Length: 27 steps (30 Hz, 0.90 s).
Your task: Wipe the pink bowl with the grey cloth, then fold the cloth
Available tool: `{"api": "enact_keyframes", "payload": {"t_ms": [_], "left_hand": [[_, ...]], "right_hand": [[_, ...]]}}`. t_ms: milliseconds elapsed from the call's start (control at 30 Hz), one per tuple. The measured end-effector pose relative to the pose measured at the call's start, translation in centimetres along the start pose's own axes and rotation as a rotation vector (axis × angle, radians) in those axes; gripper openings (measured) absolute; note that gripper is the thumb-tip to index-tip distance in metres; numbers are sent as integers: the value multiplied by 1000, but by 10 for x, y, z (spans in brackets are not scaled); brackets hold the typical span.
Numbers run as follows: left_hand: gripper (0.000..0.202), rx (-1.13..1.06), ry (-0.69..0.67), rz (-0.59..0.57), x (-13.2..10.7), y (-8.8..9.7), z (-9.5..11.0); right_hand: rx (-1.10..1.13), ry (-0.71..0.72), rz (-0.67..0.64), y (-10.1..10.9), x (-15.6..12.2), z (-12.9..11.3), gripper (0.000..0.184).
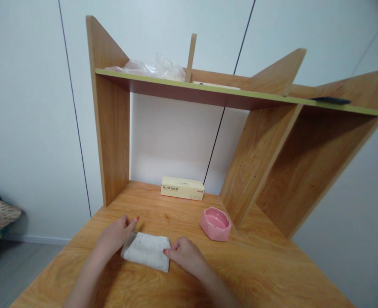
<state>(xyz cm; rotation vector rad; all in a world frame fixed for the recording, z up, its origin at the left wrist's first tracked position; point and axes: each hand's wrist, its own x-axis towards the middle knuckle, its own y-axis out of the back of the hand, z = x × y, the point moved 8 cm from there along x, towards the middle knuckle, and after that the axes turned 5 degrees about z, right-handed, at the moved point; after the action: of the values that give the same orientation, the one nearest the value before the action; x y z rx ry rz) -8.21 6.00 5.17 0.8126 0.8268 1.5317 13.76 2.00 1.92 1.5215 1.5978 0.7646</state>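
A folded white-grey cloth (148, 250) lies on the wooden desk in front of me, its left edge slightly raised and shaded. At its right edge, my right hand (186, 255) pinches the cloth between thumb and fingers. My left hand (116, 234) hovers by the cloth's upper left corner, thumb and fingertips a little apart, with nothing visible between them. Part of the left edge lies behind that hand, so contact there is hard to make out.
A pink faceted ashtray (216, 224) sits right of the cloth. Behind stands a cream cling-film box (182, 188). The wooden shelf unit (176, 84) rises over the desk (266, 273), carrying a clear plastic bag (157, 68) and a dark flat item (332, 100).
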Motion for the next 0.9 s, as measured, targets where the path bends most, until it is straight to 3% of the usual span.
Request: {"api": "enact_keyframes", "payload": {"t_ms": [100,200,367,433,500,833,900], "left_hand": [[36,-17,-28,-1,-1,0,4],[36,-21,-24,4,-1,1,2],[36,-20,-3,20,1,1,-2],[36,-18,-8,20,1,0,0],[36,-14,-14,6,0,-2,2],[33,15,-1,-25,-3,-8,6],[31,7,-39,-23,-6,-7,15]], "right_hand": [[11,-10,26,0,3,8,22],[-6,-31,47,15,3,32,18],[-92,-131,117,68,-4,113,14],[-189,-202,203,95,-8,146,16],[-261,-259,237,112,-11,169,17],[-400,-306,216,130,-19,188,17],[-400,-295,285,137,-22,181,19]]}}
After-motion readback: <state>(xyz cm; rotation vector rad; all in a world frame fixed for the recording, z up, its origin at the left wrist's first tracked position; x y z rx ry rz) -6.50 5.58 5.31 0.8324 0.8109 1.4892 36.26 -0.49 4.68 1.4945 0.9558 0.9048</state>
